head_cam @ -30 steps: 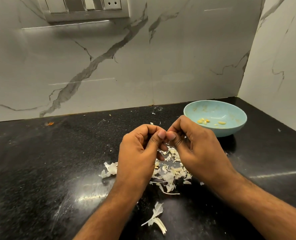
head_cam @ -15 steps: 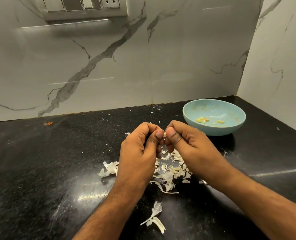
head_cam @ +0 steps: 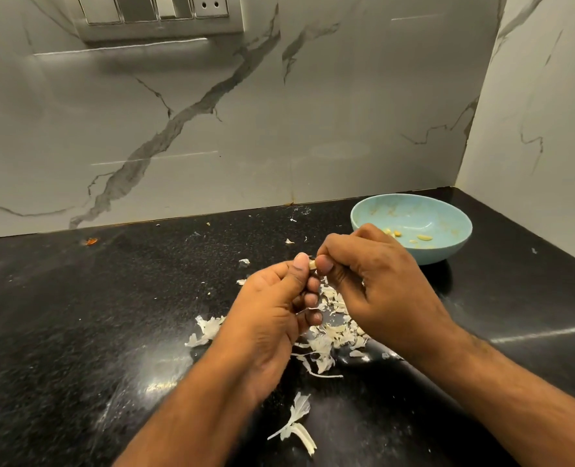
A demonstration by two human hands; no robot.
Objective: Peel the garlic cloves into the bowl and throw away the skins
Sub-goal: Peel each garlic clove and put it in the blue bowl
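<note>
Change: since the half-second-earlier picture we had drawn our knuckles apart a little, so that a pale garlic clove [head_cam: 312, 264], which had been hidden between our thumbs, showed; the skin litter and the bowl lay as they had.
Fingers: our left thumb [head_cam: 301, 264] and right thumb [head_cam: 324, 264] pinched the clove between them, touching it on either side; the other fingers of both hands were curled inward.
Left hand [head_cam: 272, 315]: it gripped the clove from below, and a thin strip of skin [head_cam: 304, 310] crossed its curled fingers.
Right hand [head_cam: 377, 284]: it gripped the clove's other end; we could not tell how much skin still clung there, since the clove was mostly covered.
Skins: a heap of garlic skins [head_cam: 330, 332] lay on the black granite counter [head_cam: 77, 332] directly under our hands, with looser pieces to the left [head_cam: 205, 330] and nearer us [head_cam: 296, 423].
Bowl: the pale blue bowl [head_cam: 447, 210] stood just beyond our right hand, apart from it, with a few peeled cloves [head_cam: 424, 237] at its bottom.
Risk, slip: we judged that the small clove could shoot out of so narrow a pinch and land among the skins or roll off across the counter.
Risk, mixing: a flake stuck to a fingertip could ride into the bowl with the clove.
Risk, scatter: the skins looked light, so a sweep of a wrist could spread them further before we threw them away.
</note>
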